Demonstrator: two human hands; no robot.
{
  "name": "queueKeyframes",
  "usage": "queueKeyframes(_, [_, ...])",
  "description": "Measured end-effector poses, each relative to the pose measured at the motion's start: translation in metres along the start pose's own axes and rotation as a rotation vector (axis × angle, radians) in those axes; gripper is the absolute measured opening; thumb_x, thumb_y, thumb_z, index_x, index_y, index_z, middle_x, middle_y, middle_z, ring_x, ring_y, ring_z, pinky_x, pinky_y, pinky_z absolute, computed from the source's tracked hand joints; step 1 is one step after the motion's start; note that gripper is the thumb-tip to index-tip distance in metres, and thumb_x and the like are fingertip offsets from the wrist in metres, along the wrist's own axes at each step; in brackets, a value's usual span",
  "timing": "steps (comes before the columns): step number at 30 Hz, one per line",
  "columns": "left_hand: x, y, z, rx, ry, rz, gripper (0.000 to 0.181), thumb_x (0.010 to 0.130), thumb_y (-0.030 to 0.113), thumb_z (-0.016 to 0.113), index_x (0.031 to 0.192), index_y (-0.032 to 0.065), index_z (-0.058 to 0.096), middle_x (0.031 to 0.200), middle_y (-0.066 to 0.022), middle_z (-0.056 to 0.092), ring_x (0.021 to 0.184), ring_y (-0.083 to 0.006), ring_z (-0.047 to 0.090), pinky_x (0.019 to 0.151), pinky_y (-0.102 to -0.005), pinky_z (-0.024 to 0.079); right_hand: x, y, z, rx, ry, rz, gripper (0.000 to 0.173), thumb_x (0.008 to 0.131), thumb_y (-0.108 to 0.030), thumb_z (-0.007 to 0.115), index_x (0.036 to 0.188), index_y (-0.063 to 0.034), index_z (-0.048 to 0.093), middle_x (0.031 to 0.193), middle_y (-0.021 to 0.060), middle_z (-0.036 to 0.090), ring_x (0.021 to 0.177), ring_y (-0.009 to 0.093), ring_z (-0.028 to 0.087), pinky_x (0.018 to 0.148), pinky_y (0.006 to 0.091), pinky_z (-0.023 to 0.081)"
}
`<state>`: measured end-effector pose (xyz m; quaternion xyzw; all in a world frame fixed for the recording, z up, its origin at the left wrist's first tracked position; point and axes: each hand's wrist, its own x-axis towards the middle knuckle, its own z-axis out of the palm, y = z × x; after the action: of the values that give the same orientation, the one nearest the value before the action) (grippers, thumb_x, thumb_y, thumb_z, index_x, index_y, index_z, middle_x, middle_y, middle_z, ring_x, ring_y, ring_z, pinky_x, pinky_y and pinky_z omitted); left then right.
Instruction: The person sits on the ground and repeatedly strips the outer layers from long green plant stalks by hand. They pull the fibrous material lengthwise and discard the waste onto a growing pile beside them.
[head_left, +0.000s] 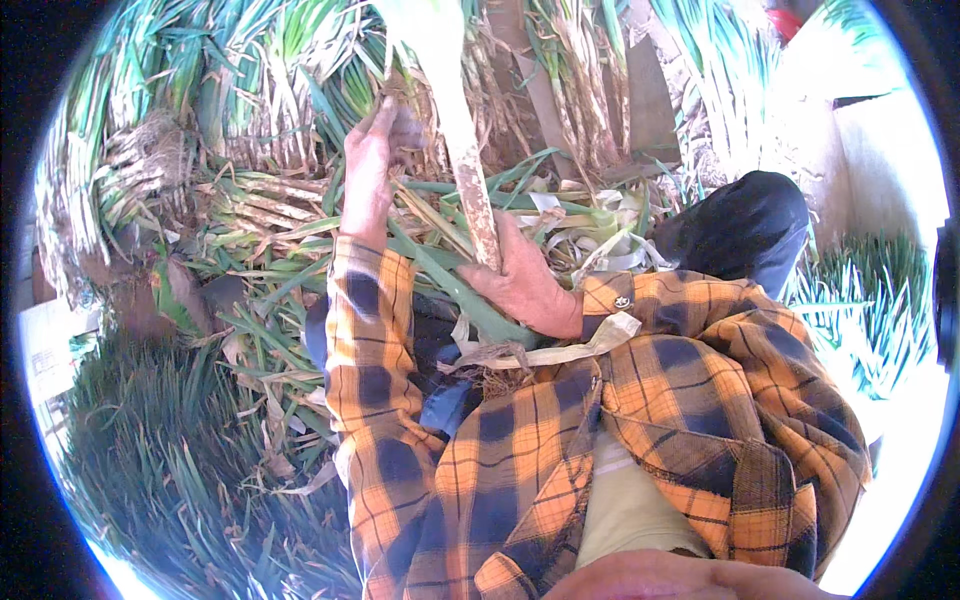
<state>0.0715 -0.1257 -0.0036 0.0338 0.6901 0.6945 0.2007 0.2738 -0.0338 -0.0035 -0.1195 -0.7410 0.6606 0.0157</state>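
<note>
My right hand (525, 281) is closed around the lower end of a long green onion stalk (474, 195). The stalk runs up and away from me, its upper part washed out by glare. Off to its left, my left hand (386, 131) is reached forward among the standing onion bundles, its fingers blurred. Whether it grips anything is not clear. Across my lap, below the right hand, lie a pale strip of dry leaf (585, 341) and a tuft of roots (499, 377).
Bundles of green onions (262, 112) stand along the far side. Onions (262, 206) lie loose in front, beside a heap of peeled leaves (600, 225). Dense green leaves (187, 465) spread at the lower left. My bent knee (742, 225) is at the right, near more onions (870, 315).
</note>
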Motion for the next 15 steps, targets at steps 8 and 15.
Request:
queueKeyframes(8, [0.018,0.053,-0.073,-0.609,0.048,0.306,0.046,0.082,0.037,0.06,0.114,0.0043,0.05,0.099,-0.0072,0.059,0.086,-0.0197,0.058,0.073,-0.0344,0.048,0.005,0.051,0.017,-0.305,-0.305,-0.386,0.053,0.083,-0.033,0.057,0.116,0.0026,0.038,0.09,0.0256,0.055,0.08,0.043,0.055,0.073,0.0465,0.044])
queueKeyframes(15, [-0.006,0.033,-0.099,-0.617,0.307,0.332,0.049,0.077,0.039,0.066,0.113,0.0091,0.052,0.097,-0.004,0.058,0.086,-0.0198,0.056,0.073,-0.0364,0.049,0.134,-0.014,0.053,-0.155,-0.448,-0.341,0.062,0.087,-0.053,0.042,0.115,0.002,0.051,0.097,0.0177,0.06,0.094,0.023,0.057,0.082,0.0385,0.044])
